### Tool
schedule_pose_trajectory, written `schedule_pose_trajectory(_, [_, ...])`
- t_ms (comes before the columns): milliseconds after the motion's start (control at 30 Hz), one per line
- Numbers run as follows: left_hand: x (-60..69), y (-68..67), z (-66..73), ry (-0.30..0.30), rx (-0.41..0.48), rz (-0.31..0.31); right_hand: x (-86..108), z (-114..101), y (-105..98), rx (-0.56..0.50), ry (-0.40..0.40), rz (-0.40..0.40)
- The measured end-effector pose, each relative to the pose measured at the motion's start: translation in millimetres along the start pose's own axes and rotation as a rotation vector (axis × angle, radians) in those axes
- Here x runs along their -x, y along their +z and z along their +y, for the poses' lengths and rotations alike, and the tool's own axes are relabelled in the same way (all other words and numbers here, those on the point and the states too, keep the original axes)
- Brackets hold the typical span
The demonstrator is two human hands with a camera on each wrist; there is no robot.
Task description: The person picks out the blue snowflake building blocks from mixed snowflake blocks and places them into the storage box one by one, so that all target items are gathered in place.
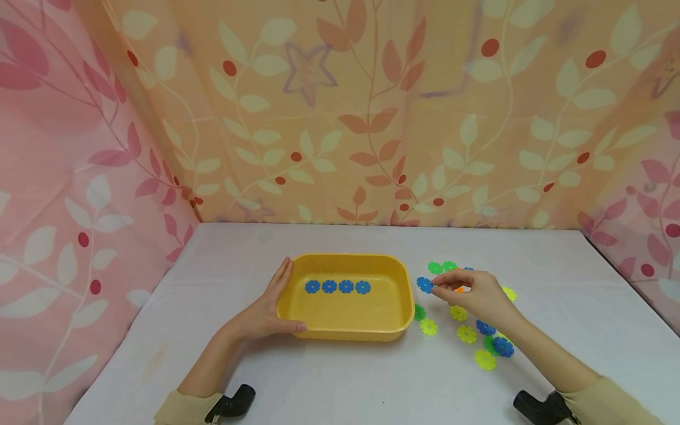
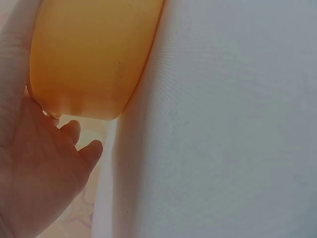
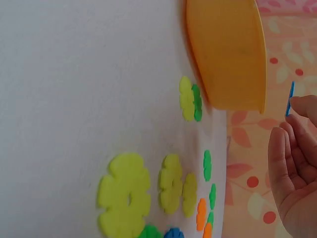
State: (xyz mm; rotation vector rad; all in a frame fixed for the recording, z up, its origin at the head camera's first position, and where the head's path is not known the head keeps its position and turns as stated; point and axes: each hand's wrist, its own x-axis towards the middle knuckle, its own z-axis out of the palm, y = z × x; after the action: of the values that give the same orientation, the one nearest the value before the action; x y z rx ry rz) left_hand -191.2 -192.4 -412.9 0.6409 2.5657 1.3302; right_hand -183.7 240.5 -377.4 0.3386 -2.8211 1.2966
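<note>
A yellow tray (image 1: 345,321) holds a row of several blue flower-shaped discs (image 1: 346,287). My left hand (image 1: 260,313) grips its left end, thumb on the near rim and fingers along the left side; in the left wrist view the hand (image 2: 44,163) lies against the tray wall (image 2: 94,59). Just right of the tray, my right hand (image 1: 478,294) pinches one blue disc (image 1: 424,284) between thumb and finger. The right wrist view shows that disc (image 3: 290,98) edge-on in the hand (image 3: 297,168), raised off the table.
Loose yellow (image 1: 466,334), green (image 1: 435,268), blue (image 1: 502,347) and orange discs lie on the white table (image 1: 340,383) right of the tray, some overlapping, some partly under the right hand. A green disc (image 1: 419,312) lies close against the tray's right side. Patterned curtains stand behind and beside the table.
</note>
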Motion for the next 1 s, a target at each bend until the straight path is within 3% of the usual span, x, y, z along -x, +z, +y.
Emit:
schedule_pose_trajectory(467, [-0.1,0.3,0.5,0.004,0.012,-0.003,-27.3,-37,38,-0.084,-0.109,-0.077])
schedule_pose_trajectory(800, [0.8,0.4,0.5,0.011,0.011,0.005,-44.2,-48,60,-0.026,-0.213,-0.094])
schedule_pose_trajectory(1000, [0.9,0.4,2.4,0.0,0.004,0.003,-48.0,-52,65,0.055,-0.221,-0.083])
